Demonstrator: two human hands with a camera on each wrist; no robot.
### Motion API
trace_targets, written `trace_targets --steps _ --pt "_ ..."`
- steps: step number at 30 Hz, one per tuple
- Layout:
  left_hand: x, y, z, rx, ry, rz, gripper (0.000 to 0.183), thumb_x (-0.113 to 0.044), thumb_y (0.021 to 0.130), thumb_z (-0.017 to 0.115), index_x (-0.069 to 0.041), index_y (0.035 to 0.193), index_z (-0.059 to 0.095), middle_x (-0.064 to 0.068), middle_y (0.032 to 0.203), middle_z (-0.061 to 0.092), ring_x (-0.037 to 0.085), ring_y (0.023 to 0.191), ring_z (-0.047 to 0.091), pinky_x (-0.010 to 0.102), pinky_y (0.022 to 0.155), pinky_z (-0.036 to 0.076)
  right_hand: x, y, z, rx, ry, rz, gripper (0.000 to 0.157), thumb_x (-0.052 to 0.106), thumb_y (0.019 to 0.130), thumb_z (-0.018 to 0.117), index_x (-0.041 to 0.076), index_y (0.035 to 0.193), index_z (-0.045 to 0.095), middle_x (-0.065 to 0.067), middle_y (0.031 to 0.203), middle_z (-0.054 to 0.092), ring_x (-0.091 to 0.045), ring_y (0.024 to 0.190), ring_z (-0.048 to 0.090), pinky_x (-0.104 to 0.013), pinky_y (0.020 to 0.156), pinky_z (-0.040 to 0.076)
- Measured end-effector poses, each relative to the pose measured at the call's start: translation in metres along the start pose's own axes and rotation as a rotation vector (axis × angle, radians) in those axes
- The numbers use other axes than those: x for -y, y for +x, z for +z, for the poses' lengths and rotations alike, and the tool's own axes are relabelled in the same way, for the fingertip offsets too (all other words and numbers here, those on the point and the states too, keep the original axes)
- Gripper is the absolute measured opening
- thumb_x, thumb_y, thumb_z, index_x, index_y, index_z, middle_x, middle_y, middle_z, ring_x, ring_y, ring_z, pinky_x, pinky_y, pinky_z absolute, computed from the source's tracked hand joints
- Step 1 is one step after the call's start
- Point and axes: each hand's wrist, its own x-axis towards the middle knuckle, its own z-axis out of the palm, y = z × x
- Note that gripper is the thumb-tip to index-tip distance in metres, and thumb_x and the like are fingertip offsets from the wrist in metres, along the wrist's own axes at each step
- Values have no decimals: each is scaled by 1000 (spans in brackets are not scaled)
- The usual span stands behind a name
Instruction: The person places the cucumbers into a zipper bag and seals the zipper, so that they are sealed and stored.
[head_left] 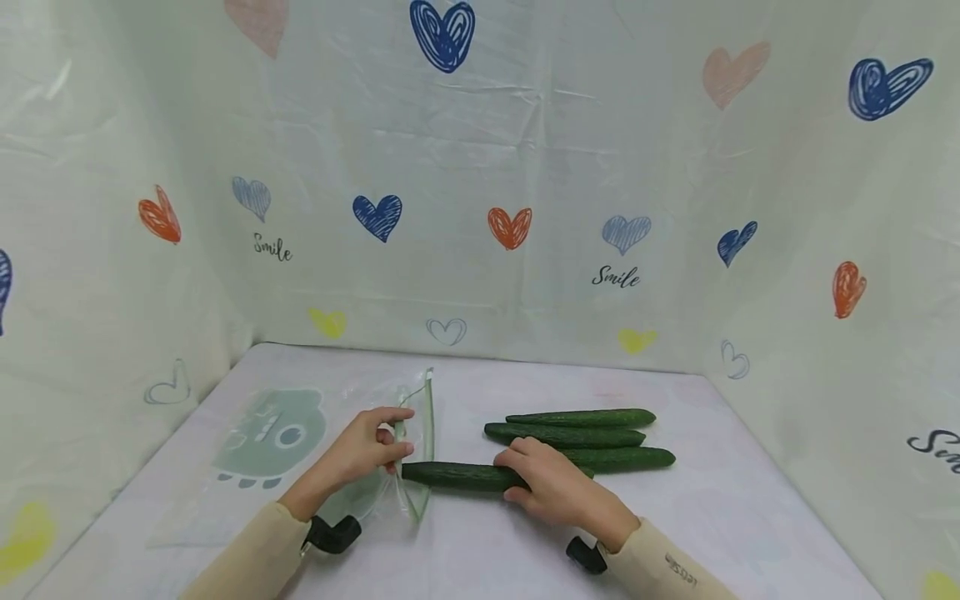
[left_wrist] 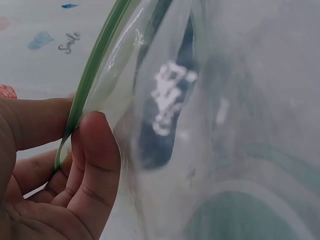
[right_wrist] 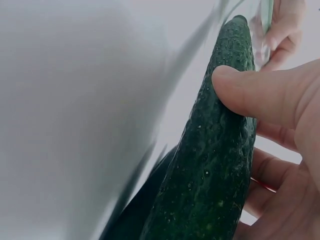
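Note:
My left hand [head_left: 360,450] pinches the green-edged mouth of a clear plastic zip bag [left_wrist: 165,190] between thumb and fingers. The bag, printed with a green cartoon creature [head_left: 273,437], lies flat to the left, its mouth facing right. In my right hand [head_left: 555,483] is a dark green cucumber [head_left: 457,477], gripped around its body with the thumb on top. The cucumber's left tip is at the bag's opening, close by the left fingers. In the right wrist view the cucumber [right_wrist: 210,150] points toward the bag's mouth and the other hand.
Three more cucumbers [head_left: 581,418] lie side by side just behind my right hand. All rests on a white-covered table [head_left: 750,517]. A pale curtain [head_left: 570,150] printed with hearts stands behind and on both sides.

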Motion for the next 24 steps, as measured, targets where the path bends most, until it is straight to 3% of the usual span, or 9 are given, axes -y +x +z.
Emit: trace_targets --steps 7,16,24 --pt "-2 0 2 -29 -21 -16 54 -8 84 73 1 133 52 4 55 48 28 52 59 35 50 50 20 34 9 0 6 -68 34 27 87 72 17 118 62 7 102 55 -7 91 51 -23 75 46" --pt "-3 3 3 -61 10 -34 52 -6 85 71 -1 133 53 4 55 49 24 51 59 26 44 41 44 69 22 49 59 -85 34 28 88 70 19 120 62 8 104 56 -6 96 53 -23 82 46" --pt "0 4 2 -38 52 -19 53 -8 85 72 -1 133 53 4 54 50 24 51 59 24 43 37 49 73 27 90 71 -39 37 35 83 75 22 117 64 12 104 58 -4 96 54 -23 80 47"
